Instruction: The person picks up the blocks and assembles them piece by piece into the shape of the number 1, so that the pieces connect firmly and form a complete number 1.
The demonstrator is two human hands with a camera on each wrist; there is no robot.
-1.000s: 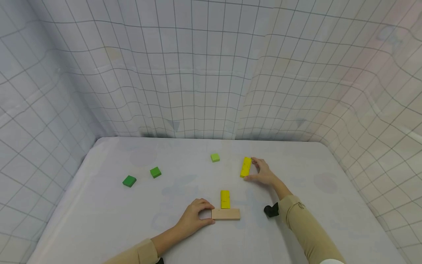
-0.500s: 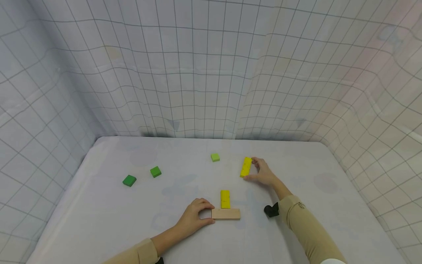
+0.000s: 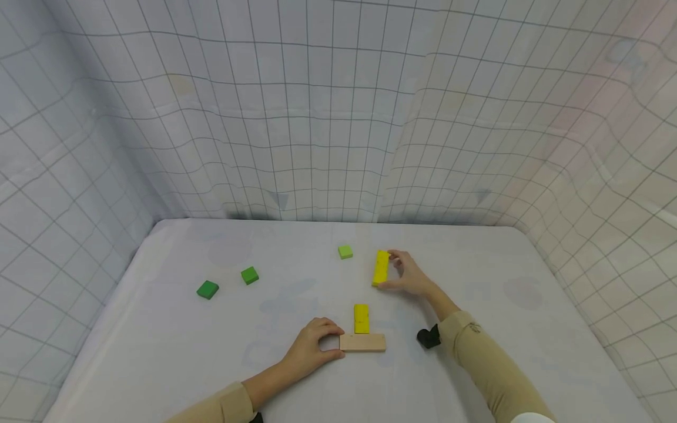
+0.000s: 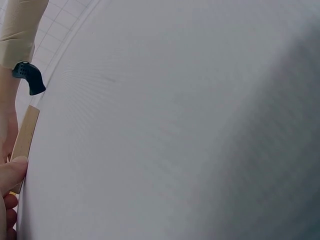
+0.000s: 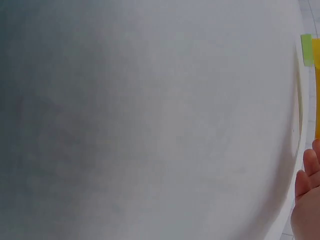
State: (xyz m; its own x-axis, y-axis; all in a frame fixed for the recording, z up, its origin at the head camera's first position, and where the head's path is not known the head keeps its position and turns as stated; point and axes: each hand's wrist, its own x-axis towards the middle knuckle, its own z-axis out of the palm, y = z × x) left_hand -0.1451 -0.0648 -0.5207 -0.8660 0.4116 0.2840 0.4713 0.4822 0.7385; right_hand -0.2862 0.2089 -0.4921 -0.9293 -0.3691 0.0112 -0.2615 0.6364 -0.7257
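My left hand [image 3: 311,348] pinches the left end of a plain wooden block [image 3: 362,343], which lies crosswise on the table. In the left wrist view, the thumb presses on the long side of that wooden block [image 4: 26,131]. A short yellow block [image 3: 361,318] stands against its far edge, lengthwise away from me. Farther back and to the right, my right hand [image 3: 409,276] holds a longer yellow block [image 3: 381,268] between thumb and fingers at its two ends. That yellow block [image 5: 317,90] shows only partly at the right wrist view's edge.
A light green block [image 3: 345,252] lies left of the held yellow block. Two darker green blocks, a mid-green one [image 3: 250,275] and a deep green one [image 3: 207,289], lie at the left. A black wrist device [image 3: 429,336] sits at the right cuff. Grid-patterned curtains [image 3: 338,129] surround the white table [image 3: 174,352].
My right hand has moved left with the longer yellow block, bringing it nearer the light green block. The left hand and the wooden block have stayed in place.
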